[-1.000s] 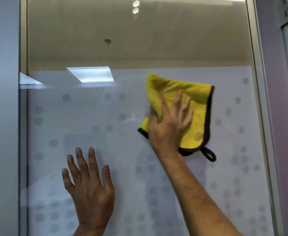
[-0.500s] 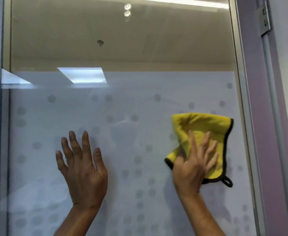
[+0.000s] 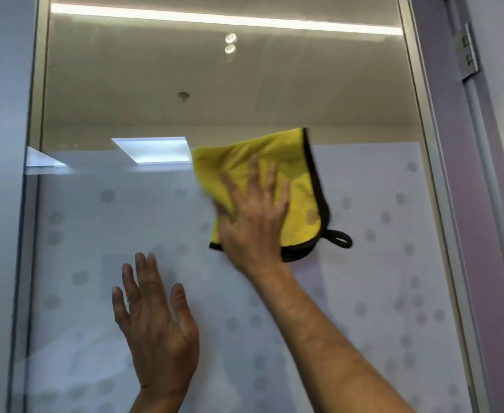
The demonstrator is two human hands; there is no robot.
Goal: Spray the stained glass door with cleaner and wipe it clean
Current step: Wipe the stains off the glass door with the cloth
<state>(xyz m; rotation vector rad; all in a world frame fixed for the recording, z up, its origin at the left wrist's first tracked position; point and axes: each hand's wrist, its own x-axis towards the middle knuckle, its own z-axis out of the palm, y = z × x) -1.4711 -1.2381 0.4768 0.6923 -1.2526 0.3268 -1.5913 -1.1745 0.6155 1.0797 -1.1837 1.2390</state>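
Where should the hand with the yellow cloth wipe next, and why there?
Probably sideways toward the door's right edge. The right hand presses the yellow cloth flat near the top of the frosted band, and the glass between cloth and frame looks not yet covered on this pass.

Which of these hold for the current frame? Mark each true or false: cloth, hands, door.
1. The right hand presses a yellow cloth flat against the glass door. True.
2. The left hand holds a spray bottle. False: it is empty, fingers spread, held against or just off the glass; no bottle is in view.
3. The cloth has a dark edge and a hanging loop at its lower right. True.
4. The cloth lies wholly below the frosted dotted band. False: its top edge reaches past the band onto the clear upper glass.
5. The door hinge is at the upper left. False: it is at the upper right.
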